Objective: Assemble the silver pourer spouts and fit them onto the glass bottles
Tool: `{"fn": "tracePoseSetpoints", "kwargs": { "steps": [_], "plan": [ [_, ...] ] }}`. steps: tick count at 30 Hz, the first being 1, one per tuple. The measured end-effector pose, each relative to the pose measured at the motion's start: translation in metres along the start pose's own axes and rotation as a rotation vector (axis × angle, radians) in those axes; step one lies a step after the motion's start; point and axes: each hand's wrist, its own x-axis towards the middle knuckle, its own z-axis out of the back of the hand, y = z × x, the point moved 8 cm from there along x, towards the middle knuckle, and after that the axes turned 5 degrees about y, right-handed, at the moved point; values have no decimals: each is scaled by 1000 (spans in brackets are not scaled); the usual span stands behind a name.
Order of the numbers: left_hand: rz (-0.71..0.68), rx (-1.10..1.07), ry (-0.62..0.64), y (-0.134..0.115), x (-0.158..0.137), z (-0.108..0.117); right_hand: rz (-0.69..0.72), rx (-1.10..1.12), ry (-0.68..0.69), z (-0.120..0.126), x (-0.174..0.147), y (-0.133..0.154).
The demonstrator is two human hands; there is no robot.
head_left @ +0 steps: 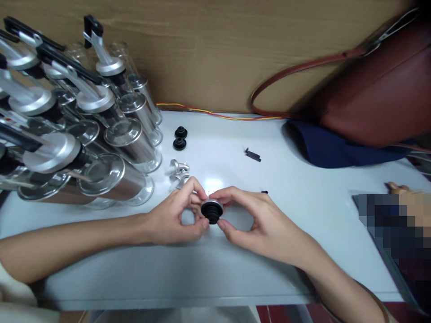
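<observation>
Above the front middle of the table, both my hands pinch a pour spout [212,211], its ribbed black stopper facing me and a silver rim behind it. My left hand [183,215] grips it from the left with thumb and fingers. From the right, the thumb and fingertips of my right hand [257,220] close on the same piece. Its far side is hidden. Just beyond my left hand lie silver metal spouts [179,167]. Farther back sit two black rubber stoppers [179,143]. Small black lever-like pieces [253,155] lie to the right, with another small black piece [264,192] nearer my right hand.
Glass-and-metal bottles [114,177], several topped with pour spouts [96,98], crowd the left. A brown leather bag [377,98] rests on dark blue cloth [330,143] at the back right. Red and yellow wires [218,115] run along the cardboard [208,54]. Someone's hand shows at far right.
</observation>
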Motion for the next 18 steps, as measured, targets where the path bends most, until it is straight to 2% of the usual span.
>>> {"fn": "tracePoseSetpoints", "kwargs": {
  "steps": [8, 18],
  "plan": [
    [62, 1, 3, 5, 1, 1, 79, -46, -23, -1, 2, 5],
    [62, 24, 24, 7, 0, -1, 20, -87, 56, -7, 1, 5]
  ]
}}
